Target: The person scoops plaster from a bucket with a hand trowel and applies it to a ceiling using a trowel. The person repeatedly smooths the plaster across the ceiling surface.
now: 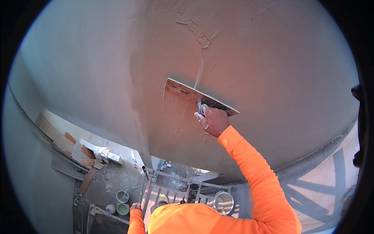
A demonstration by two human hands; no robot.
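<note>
My right hand (214,120), dusted with pale plaster, is closed round the handle of a plastering trowel (183,89). The long blade lies slantwise against the wall (249,70), its left end higher than its right. Above the blade a thin raised ridge of plaster runs up to a rough, torn patch (196,33). My left hand (135,206) is low down beside a scaffold rail (146,193), its fingers bent closed. Whether it grips the rail or something else is too small to make out.
Below me is a slatted scaffold platform (157,199) with a bucket (223,202) on its right. Small pails (122,208) and a trough-like container (95,210) stand lower left. Boards and offcuts (87,182) lie along the left wall.
</note>
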